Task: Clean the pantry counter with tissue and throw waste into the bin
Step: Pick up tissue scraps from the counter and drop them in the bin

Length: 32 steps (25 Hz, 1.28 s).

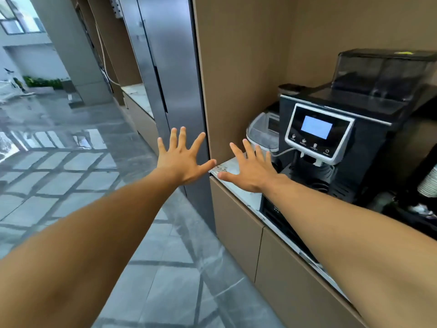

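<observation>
Seen from a head-worn camera, a person stretches both bare arms straight out in front, palms facing down and away. The left hand (183,159) is spread wide with all five fingers splayed, holding nothing; it hangs in the air over the grey tiled floor (71,171), in front of a tall steel-grey fridge (170,74). The right hand (251,170) is likewise flat and splayed, gripping nothing, and sits in front of the left end of the pantry counter (250,200); whether it touches the surface cannot be told. The two thumbs point toward each other, close but apart.

The pantry counter is a narrow pale marbled top running from the centre of the view toward the lower right, set in a tan wood-panelled alcove above tan cabinet doors (236,223). A small strip of bare top shows near the right hand. On the counter stands a black coffee machine (350,147) with a lit blue screen (316,127) in a silver-framed panel. A clear lidded container (263,131) stands just left of the machine, joined to it by a thin tube. A stack of white cups (429,183) shows at the far right edge.
</observation>
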Motion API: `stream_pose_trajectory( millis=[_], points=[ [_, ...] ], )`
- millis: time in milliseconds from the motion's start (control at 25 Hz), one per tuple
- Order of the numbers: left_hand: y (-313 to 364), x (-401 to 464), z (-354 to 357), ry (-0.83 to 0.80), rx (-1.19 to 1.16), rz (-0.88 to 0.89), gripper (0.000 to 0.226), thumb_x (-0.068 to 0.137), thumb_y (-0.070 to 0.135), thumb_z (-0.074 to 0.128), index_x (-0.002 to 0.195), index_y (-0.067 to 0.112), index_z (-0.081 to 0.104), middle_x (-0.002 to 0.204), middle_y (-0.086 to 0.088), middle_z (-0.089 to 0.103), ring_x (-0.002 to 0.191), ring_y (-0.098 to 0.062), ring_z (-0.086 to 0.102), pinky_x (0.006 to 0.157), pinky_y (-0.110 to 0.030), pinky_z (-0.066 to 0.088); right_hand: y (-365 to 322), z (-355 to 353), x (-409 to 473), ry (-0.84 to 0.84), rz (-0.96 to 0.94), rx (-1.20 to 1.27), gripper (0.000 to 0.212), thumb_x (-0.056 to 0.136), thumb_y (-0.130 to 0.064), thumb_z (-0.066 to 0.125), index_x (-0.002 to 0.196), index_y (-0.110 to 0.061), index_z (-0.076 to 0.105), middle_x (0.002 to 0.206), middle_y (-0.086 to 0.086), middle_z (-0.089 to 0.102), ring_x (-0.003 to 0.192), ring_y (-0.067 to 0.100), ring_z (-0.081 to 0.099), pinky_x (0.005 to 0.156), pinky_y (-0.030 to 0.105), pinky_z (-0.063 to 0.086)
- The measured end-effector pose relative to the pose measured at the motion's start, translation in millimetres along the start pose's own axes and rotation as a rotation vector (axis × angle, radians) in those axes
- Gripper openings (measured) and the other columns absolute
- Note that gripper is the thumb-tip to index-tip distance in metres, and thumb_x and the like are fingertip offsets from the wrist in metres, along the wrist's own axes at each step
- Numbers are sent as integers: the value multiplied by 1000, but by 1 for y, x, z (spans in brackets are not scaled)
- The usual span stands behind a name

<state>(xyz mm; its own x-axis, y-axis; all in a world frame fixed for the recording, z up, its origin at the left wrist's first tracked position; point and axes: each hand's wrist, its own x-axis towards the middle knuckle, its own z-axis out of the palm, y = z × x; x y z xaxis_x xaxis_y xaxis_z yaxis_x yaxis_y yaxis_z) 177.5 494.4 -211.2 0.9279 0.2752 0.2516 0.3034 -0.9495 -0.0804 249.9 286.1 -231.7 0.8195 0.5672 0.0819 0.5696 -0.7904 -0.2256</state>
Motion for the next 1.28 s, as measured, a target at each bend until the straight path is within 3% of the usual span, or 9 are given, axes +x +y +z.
stream_pose_trajectory(
  millis=[160, 320, 520, 760, 1120, 1280],
  points=[
    [-9, 39, 57, -58, -28, -44, 99, 67, 98, 3, 151, 48, -9, 167, -12, -8, 153, -34, -13, 117, -66, -3, 9, 42, 50, -93, -6, 52, 102, 75, -88, 35, 154, -39, -5, 165, 4, -14, 150, 37, -8, 119, 57, -2],
    [-19, 61, 108, -218, -47, -93, 102, 62, 99, 0, 151, 50, -9, 167, -11, -7, 153, -34, -13, 117, -66, -2, 20, 79, 86, -199, 38, 95, 99, 78, -86, 37, 154, -39, -5, 165, 4, -14, 150, 35, -10, 121, 53, 0],
    [-23, 99, 169, -306, -61, -65, 100, 65, 97, 7, 151, 48, -9, 167, -11, -6, 153, -35, -10, 118, -66, 1, 34, 125, 120, -279, 102, 171, 96, 83, -78, 42, 154, -36, -5, 164, 2, -17, 150, 34, -11, 120, 52, 5],
    [-15, 169, 244, -388, -84, 105, 98, 71, 93, 12, 153, 42, -7, 167, -12, -4, 153, -35, -8, 119, -63, 5, 46, 180, 165, -356, 277, 268, 89, 92, -61, 48, 154, -32, -8, 163, -1, -22, 150, 30, -14, 122, 51, 8],
    [22, 268, 325, -547, -192, 506, 89, 86, 77, 31, 157, 28, 7, 166, -17, 6, 153, -36, 1, 122, -57, 9, 68, 237, 217, -318, 667, 212, 74, 100, -43, 45, 156, -20, 2, 164, 7, -12, 150, 32, -9, 122, 47, 8],
    [40, 290, 349, -584, -217, 667, 84, 91, 70, 31, 156, 22, 10, 165, -16, 8, 153, -33, 2, 123, -54, 9, 80, 251, 223, -314, 793, 154, 65, 100, -37, 43, 154, -21, 11, 163, 7, -4, 149, 31, -1, 120, 46, 19]
  ],
)
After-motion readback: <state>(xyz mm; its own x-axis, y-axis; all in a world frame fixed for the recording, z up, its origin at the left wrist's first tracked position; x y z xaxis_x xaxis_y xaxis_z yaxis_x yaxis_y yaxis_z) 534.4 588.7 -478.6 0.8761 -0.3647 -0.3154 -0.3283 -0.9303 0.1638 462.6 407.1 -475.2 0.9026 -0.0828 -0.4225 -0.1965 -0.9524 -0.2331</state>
